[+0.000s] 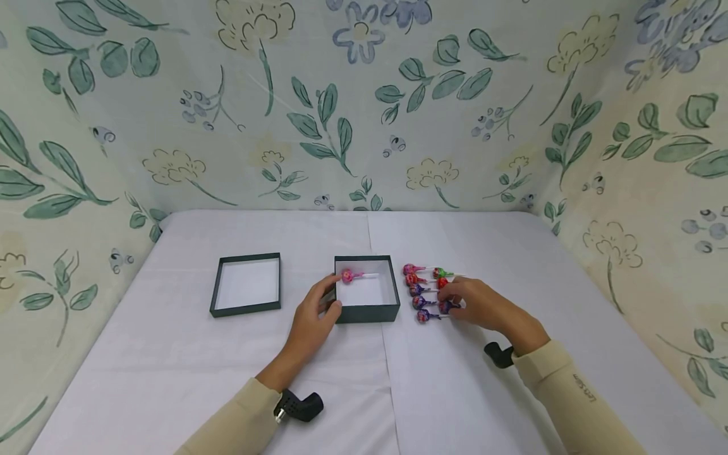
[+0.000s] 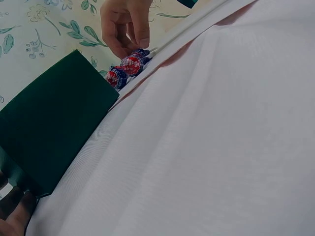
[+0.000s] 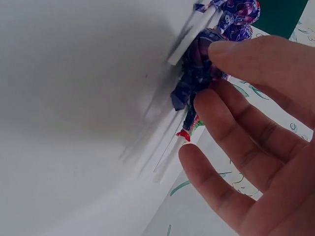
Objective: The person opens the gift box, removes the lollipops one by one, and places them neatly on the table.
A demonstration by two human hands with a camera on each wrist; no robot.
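Observation:
A dark green box (image 1: 368, 314) with a white inside stands at the middle of the table, and one pink lollipop (image 1: 348, 275) lies in it. My left hand (image 1: 311, 319) holds the box at its left side, thumb near the front corner; the left wrist view shows only those fingertips (image 2: 22, 211). Right of the box, several wrapped lollipops (image 1: 422, 302) lie in two columns, pink, red, green and purple. My right hand (image 1: 478, 304) is over the right column. In the right wrist view, its thumb and fingers pinch a purple lollipop (image 3: 199, 56), partly covered by them.
A shallow green-edged lid (image 1: 248, 284), white inside, lies left of the box. White cloth (image 1: 318, 404) covers the table, with a seam along its middle. Floral fabric (image 1: 364, 107) hangs behind and at both sides. Each wrist carries a black camera mount (image 1: 303, 406).

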